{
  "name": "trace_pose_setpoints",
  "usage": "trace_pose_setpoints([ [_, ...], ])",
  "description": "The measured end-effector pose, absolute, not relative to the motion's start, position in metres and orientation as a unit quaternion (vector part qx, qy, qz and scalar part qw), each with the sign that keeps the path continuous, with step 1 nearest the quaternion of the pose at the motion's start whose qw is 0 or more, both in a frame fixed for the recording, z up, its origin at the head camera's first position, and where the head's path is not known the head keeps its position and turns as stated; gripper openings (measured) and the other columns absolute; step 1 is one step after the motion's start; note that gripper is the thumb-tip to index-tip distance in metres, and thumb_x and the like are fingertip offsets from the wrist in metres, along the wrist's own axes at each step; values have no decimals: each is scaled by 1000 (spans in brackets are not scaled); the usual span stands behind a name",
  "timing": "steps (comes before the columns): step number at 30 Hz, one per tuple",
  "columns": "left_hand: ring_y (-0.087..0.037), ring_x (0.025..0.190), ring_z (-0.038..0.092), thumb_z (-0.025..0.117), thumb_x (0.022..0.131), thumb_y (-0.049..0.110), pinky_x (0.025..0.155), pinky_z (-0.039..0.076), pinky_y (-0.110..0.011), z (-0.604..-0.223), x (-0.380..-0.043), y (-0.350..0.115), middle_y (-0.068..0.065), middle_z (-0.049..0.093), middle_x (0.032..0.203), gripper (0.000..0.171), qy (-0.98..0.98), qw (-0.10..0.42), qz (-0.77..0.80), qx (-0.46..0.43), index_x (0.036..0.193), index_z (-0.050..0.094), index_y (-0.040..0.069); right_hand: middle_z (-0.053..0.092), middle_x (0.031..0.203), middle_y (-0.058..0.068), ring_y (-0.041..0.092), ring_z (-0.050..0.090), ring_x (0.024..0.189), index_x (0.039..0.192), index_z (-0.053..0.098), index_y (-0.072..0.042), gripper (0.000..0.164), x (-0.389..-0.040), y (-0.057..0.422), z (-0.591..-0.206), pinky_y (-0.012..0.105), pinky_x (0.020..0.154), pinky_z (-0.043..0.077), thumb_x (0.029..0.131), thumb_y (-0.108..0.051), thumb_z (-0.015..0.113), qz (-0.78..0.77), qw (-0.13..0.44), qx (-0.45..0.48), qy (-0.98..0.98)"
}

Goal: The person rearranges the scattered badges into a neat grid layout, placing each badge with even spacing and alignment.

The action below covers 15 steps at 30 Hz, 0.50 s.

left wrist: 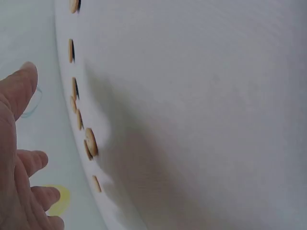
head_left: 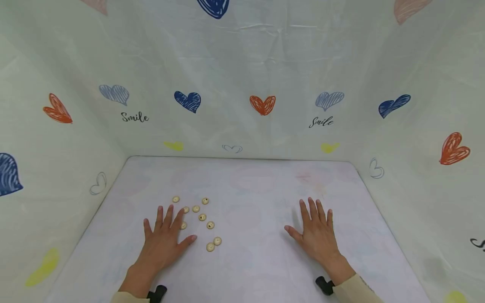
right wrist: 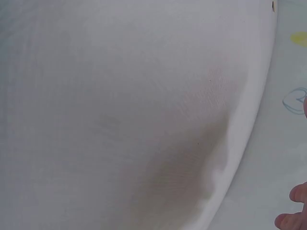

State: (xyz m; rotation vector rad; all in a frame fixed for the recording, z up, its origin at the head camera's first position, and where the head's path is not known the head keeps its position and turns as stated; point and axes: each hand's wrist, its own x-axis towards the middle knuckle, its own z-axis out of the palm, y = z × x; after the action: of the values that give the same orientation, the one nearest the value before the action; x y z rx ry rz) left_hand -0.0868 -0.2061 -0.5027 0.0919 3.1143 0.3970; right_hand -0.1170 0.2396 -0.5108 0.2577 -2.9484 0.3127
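Observation:
Several small round pale-wood pieces [head_left: 210,225], button-like with raised rims and small dark marks, lie scattered on the left half of the white table. My left hand [head_left: 163,242] hovers palm down beside them, fingers spread, holding nothing. Its index fingertip overlaps one piece [head_left: 186,209] in the head view, and another piece [head_left: 183,225] is partly covered by that finger. Two pieces [head_left: 217,241] sit close together right of the thumb. In the left wrist view the pieces [left wrist: 91,142] lie flat beyond the hand's shadow. My right hand [head_left: 318,235] is likewise spread, over the right side, with nothing in it.
The white tabletop [head_left: 246,261] has a back edge against a pale curtain [head_left: 227,63] printed with hearts and the word Smile. The same sheet rises along the left and right sides. A black wrist-worn device [head_left: 324,285] shows at each sleeve.

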Motion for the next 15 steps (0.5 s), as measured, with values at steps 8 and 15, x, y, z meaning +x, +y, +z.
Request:
trace_pose_setpoints([
  [8,-54,157,17,75,96,45,118,14,-80,-509,-86,-219,-31,35,165,76,990,-16,131,39,156,48,6,34,164,31,52,23,156,160,37,1,94,-118,237,-515,75,121,17,93,-53,76,120,106,100,-982],
  [15,-50,148,36,81,93,35,119,30,-69,-511,-92,-229,-27,50,151,67,989,-38,135,50,147,57,3,38,161,32,53,27,153,157,39,5,89,-125,229,-513,73,121,23,94,-43,80,124,121,118,-978],
])
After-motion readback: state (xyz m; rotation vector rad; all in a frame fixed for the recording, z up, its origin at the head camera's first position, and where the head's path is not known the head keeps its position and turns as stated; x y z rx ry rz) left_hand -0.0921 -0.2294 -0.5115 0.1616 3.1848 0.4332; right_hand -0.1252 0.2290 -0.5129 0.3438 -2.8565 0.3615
